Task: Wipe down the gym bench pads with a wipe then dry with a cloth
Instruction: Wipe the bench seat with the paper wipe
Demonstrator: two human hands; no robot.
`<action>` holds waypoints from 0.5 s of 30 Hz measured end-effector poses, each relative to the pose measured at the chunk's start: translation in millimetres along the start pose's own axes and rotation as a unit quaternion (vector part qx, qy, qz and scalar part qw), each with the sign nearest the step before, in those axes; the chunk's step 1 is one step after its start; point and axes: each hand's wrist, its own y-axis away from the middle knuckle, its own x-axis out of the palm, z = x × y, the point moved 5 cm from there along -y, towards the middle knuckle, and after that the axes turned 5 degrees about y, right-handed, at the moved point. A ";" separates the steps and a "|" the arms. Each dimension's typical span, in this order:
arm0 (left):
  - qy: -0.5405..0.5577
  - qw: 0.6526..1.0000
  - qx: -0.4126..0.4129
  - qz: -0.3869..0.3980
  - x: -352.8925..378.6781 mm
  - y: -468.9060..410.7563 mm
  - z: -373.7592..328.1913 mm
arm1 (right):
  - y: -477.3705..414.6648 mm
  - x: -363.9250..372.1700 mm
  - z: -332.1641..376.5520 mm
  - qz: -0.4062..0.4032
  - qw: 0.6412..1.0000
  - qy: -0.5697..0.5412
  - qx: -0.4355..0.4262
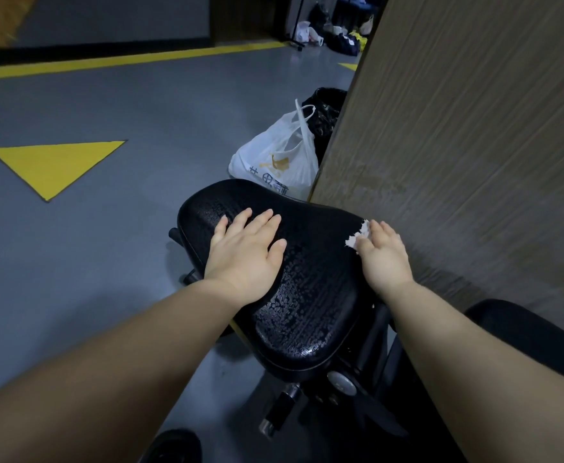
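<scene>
Two bare forearms reach forward from the bottom edge, with the black metal frame (pixel 357 396) of the bench between them. A round silver knob (pixel 340 381) sits on the frame just under the near end of the black bench pad (pixel 307 295). The pad's textured surface is covered in beaded wet streaks. The hands are apart on this pad. The left hand (pixel 247 248) lies flat on its left half, palm down, fingers straight and slightly spread. The right hand (pixel 386 259) rests at the pad's right edge on a small white wipe (pixel 357 237), whose torn corner shows by the thumb. I cannot tell whether the fingers pinch the wipe or only press it down. To the right, a second black pad (pixel 524 332) lies lower, beside a brown wood-grain panel (pixel 457 145) that stands upright close to the bench. Past the far end of the pad a white plastic bag (pixel 274 162) sits on the grey floor (pixel 107 245) against the panel's corner, with a dark bag (pixel 324 108) behind it. A yellow triangle (pixel 56 165) is painted on the floor to the left, a yellow stripe (pixel 123 61) runs farther off, and more bags (pixel 334 31) lie in the distance.
</scene>
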 end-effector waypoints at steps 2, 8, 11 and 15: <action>-0.003 1.000 -0.001 -0.002 0.4 -0.4 -0.1 | 20.2 3.1 7.2 -0.038 0.999 0.026 -0.024; -0.004 1.000 0.001 -0.007 0.0 -1.1 0.2 | 147.2 29.6 41.6 -0.087 0.981 0.029 -0.172; -0.007 1.000 0.000 -0.009 -0.1 -0.3 0.8 | 180.1 42.8 45.0 -0.080 0.971 0.057 -0.219; -0.004 1.000 -0.001 -0.011 0.0 0.7 0.2 | 166.4 32.5 41.3 -0.053 0.967 0.061 -0.243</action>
